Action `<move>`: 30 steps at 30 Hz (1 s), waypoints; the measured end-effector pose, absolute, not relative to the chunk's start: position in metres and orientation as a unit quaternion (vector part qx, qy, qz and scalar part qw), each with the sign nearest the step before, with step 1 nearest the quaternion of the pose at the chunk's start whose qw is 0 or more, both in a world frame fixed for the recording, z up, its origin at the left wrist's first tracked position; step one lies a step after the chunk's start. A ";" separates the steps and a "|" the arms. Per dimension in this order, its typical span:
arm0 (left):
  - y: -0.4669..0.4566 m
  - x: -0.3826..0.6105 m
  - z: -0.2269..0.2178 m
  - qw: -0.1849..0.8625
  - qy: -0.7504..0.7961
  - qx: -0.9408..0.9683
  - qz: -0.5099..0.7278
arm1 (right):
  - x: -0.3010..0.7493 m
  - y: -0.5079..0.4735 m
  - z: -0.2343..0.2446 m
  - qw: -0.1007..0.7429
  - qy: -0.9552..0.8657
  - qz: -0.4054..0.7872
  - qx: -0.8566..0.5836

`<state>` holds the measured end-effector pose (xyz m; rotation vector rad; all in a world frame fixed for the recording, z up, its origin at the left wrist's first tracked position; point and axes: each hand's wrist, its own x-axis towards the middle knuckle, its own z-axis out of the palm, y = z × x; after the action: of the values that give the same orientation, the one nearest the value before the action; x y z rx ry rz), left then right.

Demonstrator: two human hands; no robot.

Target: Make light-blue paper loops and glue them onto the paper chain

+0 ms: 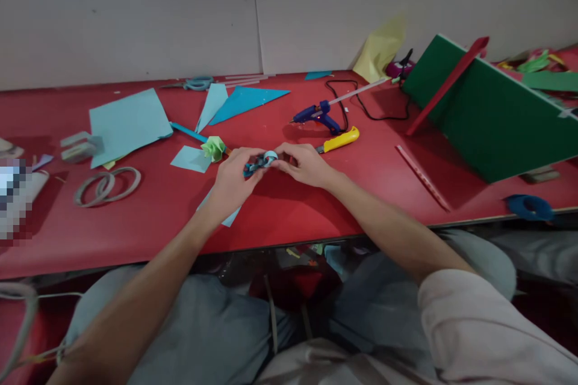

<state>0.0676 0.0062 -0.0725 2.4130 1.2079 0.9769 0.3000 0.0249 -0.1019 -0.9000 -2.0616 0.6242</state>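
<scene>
Both of my hands meet over the middle of the red table (316,210). My left hand (235,177) and my right hand (304,163) pinch a small rolled blue paper piece (262,162) between their fingertips, just above the table. A folded green paper flower (214,147) lies just left of my left hand. A yellow-handled utility knife (339,139) rests right behind my right hand. A light blue paper scrap (226,216) lies partly under my left wrist.
A blue glue gun (318,115) with a black cord sits behind the knife. Blue paper sheets (129,123), scissors (196,83) and tape rings (108,185) lie to the left. A green board (487,108) leans at the right, with a red strip (422,175) and a blue tape roll (528,207) nearby.
</scene>
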 end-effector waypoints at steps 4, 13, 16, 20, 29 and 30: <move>0.007 0.068 -0.074 0.128 0.416 0.835 0.337 | 0.297 0.022 -0.097 0.393 -0.809 0.255 -0.354; 0.008 0.069 -0.079 0.090 0.440 0.842 0.299 | 0.298 0.025 -0.097 0.418 -0.784 0.281 -0.362; 0.004 0.068 -0.076 -0.009 0.430 0.873 0.229 | 0.298 0.026 -0.100 0.415 -0.787 0.271 -0.366; 0.001 0.068 -0.074 -0.067 0.398 0.898 0.172 | 0.299 0.024 -0.103 0.394 -0.795 0.277 -0.369; 0.001 0.065 -0.071 -0.076 0.394 0.904 0.148 | 0.301 0.028 -0.099 0.419 -0.772 0.318 -0.356; 0.003 0.063 -0.069 -0.081 0.393 0.904 0.145 | 0.302 0.029 -0.097 0.435 -0.756 0.326 -0.364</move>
<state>0.0628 0.0029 -0.0686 2.9987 1.3019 0.4811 0.3016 0.0287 -0.0968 -0.9060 -1.8831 0.8114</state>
